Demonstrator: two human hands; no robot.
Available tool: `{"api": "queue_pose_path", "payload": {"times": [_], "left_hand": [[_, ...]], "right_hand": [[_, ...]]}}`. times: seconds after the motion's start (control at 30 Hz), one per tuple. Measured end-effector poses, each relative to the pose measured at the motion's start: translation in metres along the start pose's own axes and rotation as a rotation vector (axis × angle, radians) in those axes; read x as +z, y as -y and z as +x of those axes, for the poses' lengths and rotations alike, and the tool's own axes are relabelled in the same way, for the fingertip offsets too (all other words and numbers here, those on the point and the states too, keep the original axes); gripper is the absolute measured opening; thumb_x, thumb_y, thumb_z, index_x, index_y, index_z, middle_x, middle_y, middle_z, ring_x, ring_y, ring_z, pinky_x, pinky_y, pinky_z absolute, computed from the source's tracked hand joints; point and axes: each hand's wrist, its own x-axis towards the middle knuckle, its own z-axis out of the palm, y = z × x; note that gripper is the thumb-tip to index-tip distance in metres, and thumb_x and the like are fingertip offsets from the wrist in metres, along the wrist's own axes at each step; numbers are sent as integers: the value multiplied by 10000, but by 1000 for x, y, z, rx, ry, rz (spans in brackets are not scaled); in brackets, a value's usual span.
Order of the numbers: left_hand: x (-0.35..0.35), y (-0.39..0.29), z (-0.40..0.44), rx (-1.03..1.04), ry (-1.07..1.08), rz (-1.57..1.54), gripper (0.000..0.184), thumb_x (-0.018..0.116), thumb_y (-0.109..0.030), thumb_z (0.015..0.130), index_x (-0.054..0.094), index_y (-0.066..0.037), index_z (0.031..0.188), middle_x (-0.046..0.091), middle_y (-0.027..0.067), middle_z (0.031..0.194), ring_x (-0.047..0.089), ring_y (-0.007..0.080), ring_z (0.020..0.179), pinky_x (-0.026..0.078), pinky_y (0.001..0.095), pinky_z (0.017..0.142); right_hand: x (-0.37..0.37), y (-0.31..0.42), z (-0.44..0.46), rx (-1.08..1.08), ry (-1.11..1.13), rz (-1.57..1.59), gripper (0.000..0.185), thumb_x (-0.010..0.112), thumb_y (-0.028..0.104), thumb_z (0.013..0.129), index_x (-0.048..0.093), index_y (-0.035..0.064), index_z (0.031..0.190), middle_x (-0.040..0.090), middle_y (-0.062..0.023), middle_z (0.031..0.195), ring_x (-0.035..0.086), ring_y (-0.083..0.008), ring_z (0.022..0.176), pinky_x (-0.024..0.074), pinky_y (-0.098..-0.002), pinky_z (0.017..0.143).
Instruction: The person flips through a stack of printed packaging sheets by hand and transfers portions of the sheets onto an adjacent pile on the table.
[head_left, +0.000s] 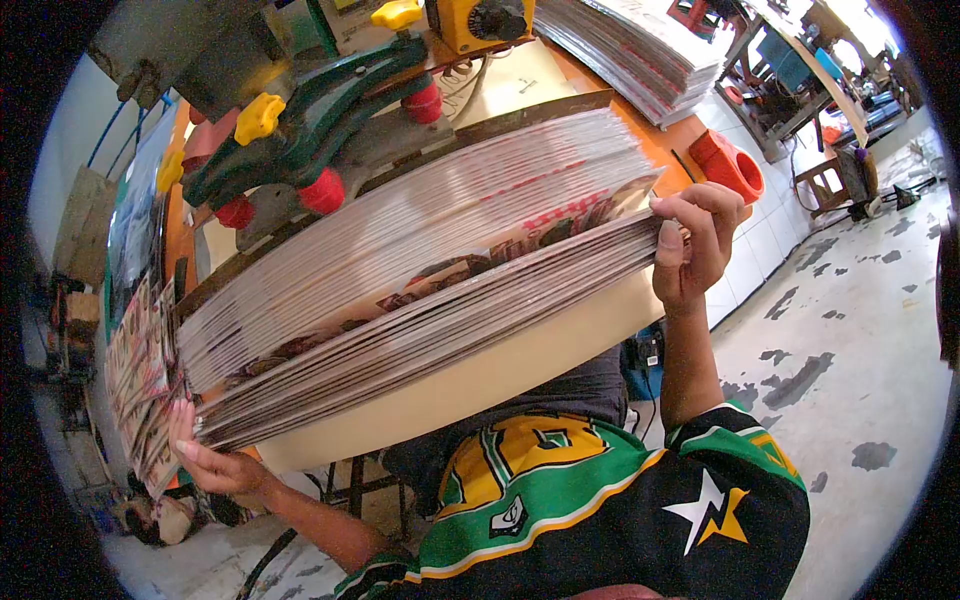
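Note:
A thick stack of thin, glossy printed plastic sheets or bags (440, 320) spans the space between my two hands, its layers fanned back in steps. My right hand (697, 245) pinches the stack's right end, thumb on the near side and fingers curled over the top. At the left end, my left hand (217, 460) grips the near corner, its fingers up against the edge; part of its hold is hidden. Beneath the stack lies a cream-coloured board or table surface (480, 385). Behind it runs a dark metal strip (490, 130).
A dark green clamp-like machine part (310, 135) with yellow knobs (260, 118) and red feet (322, 190) stands behind the stack. An orange-red tape dispenser or ring (727, 165) sits at right. Further sheet piles lie at back right (640, 55) and left (140, 380).

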Motion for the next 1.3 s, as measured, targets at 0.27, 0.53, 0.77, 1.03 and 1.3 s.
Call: {"api": "queue_pose_path", "payload": {"times": [0.27, 0.53, 0.77, 1.03, 1.3], "left_hand": [[0, 1, -1, -33, 7, -25, 526, 231, -202, 1058, 657, 105, 1028, 663, 225, 1072, 623, 345, 1025, 468, 455, 963], [2, 0, -5, -39, -35, -40, 534, 224, -214, 1054, 654, 99, 1014, 671, 218, 1052, 628, 354, 1022, 468, 457, 959], [1, 10, -12, 8, 2, -151, 526, 230, -245, 1047, 621, 107, 1046, 675, 223, 1098, 628, 369, 1048, 480, 456, 943], [-1, -4, -8, -85, 61, -166, 541, 224, -264, 1051, 606, 118, 1090, 639, 263, 1189, 607, 360, 1130, 478, 460, 977], [10, -22, -3, -269, -222, -325, 494, 401, -258, 1048, 394, 119, 1366, 486, 283, 1373, 532, 422, 1222, 440, 524, 1062]], "right_hand": [[-1, -6, 9, 122, 174, 272, 167, 622, 195, 877, 604, 33, 843, 576, -106, 823, 532, -279, 776, 426, -380, 686], [-7, -3, 20, 33, 242, 150, 140, 607, 164, 880, 596, 40, 817, 603, -79, 762, 539, -271, 737, 413, -382, 707], [-8, -4, 17, 58, 274, 230, 194, 565, 199, 909, 603, 39, 805, 644, -86, 787, 563, -270, 718, 418, -382, 720], [-5, -6, 10, 116, 217, 286, 245, 591, 230, 923, 637, 11, 823, 664, -123, 852, 619, -265, 777, 480, -356, 726], [2, -3, -7, 433, 37, 373, 484, 587, 470, 951, 620, 1, 1068, 608, -121, 1002, 592, -195, 887, 470, -302, 779]]}}
